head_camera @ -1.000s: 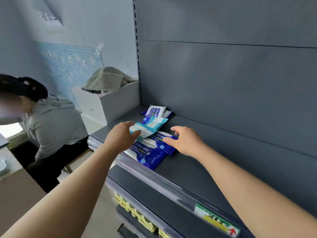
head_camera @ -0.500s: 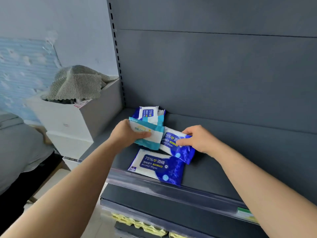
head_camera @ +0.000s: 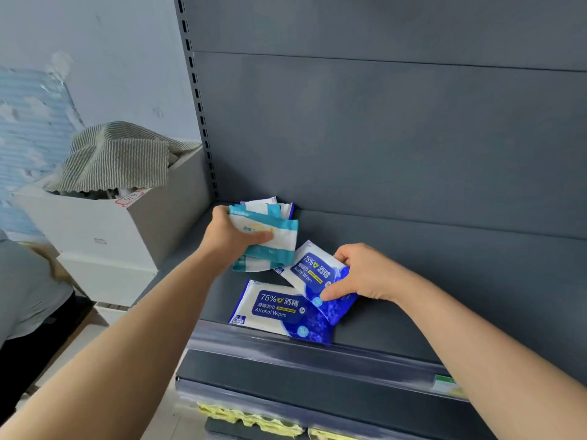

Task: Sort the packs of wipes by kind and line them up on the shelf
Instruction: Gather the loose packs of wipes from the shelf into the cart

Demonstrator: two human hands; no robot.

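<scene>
The left grip (head_camera: 233, 238) is clamped on a teal pack (head_camera: 281, 231) near the shelf's (head_camera: 428, 315) back-left corner, where more packs (head_camera: 270, 203) lie against the back panel. The right grip (head_camera: 365, 273) pinches 1 blue pack (head_camera: 313, 274), which overlaps a 2nd blue pack (head_camera: 276, 309) lying at the front edge.

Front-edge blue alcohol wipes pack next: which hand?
Right, probably. The right hand pinches the matching blue pack just beside the front pack; the left hand is full, gripping teal packs.
</scene>
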